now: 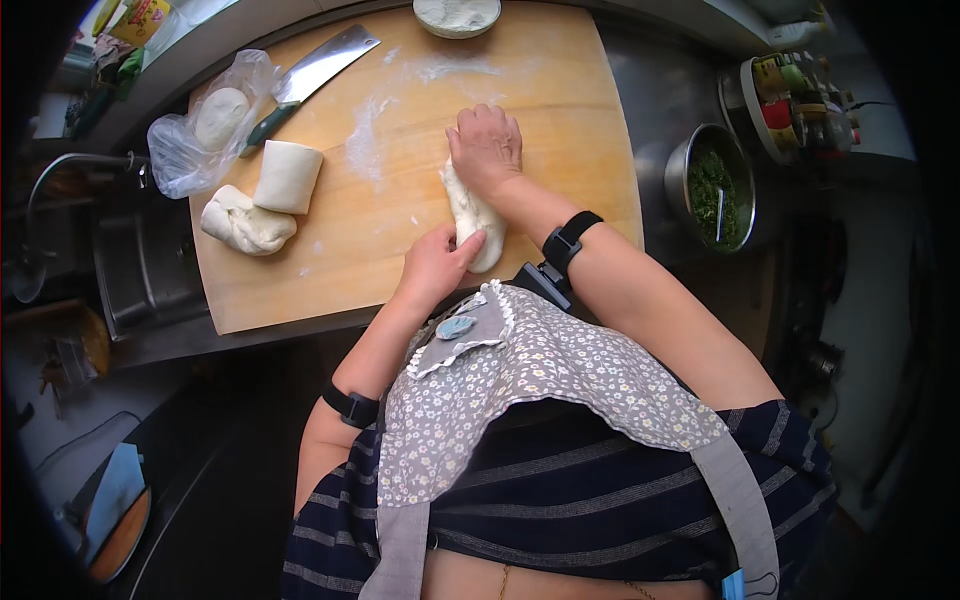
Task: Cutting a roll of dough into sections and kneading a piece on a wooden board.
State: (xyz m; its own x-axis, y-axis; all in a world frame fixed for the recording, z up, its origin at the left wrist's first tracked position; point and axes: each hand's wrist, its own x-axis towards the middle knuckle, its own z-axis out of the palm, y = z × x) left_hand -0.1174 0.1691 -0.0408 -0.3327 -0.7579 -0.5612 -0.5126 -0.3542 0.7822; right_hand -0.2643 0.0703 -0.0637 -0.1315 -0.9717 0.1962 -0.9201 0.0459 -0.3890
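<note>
A long piece of white dough [474,214] lies on the wooden board [405,202] near its front edge, its surface uneven and folded. My left hand [441,259] grips the near end from the left, with the thumb on top and the other fingers partly hidden. Over the far end my right hand [487,146] is curled around the dough, knuckles facing away; the fingertips and the dough beneath are hidden. Flour [367,139] is smeared on the board beyond and left of my hands.
A cut dough cylinder [289,178] touches a folded dough lump [247,221] at left. Behind them are a cleaver [326,66] and bagged dough [223,118]. A flour bowl [457,31] stands at the back. At right are a metal bowl of chopped greens [679,180] and several seasoning containers [795,112].
</note>
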